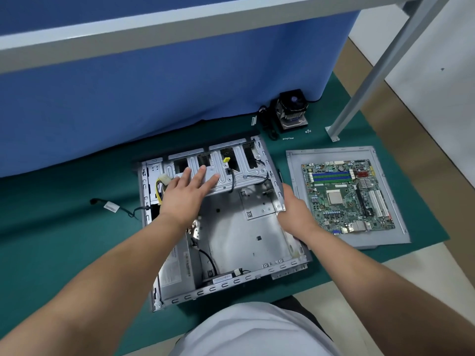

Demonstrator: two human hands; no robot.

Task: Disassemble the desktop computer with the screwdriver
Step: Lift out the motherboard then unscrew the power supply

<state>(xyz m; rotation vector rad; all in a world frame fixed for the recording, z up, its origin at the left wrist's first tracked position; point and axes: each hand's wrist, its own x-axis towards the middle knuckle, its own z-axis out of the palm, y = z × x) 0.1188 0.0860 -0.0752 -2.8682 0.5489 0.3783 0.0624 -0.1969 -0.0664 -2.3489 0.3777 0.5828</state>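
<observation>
Your biggest risk now is the bare sheet metal. The open grey steel computer case [231,227] lies on its side on the green-matted worktop [64,240], and its cut edges and punched tabs sit right under your fingers; if the case shifts while you pull on it, I'd expect a scraped knuckle or a sliced fingertip. The loose black cables [205,255] inside the case and the yellow-and-black wire bundle [160,187] at its left wall could also snag if you lift or tip the shell without freeing them. The silver power supply box [177,268] appears to sit in the near-left corner, so the case is likely heavier on that side and may tilt unevenly. No screwdriver shows anywhere in view, so you may need to find it before any remaining screw comes out.

Your left hand [185,191] reaches forward across the case, fingers straight and spread, palm down, resting on the silver drive-bay bracket [231,173]. Your right hand [295,209] curls around the right wall of the case, fingers wrapped over the metal edge.

To the right, well apart from the case, the green motherboard [347,196] lies on a flat grey side panel [295,176]. The black cooler fan with its finned heatsink [290,109] stands at the back by the blue partition [154,86], with small silver screws [289,138] just beside it.
</observation>
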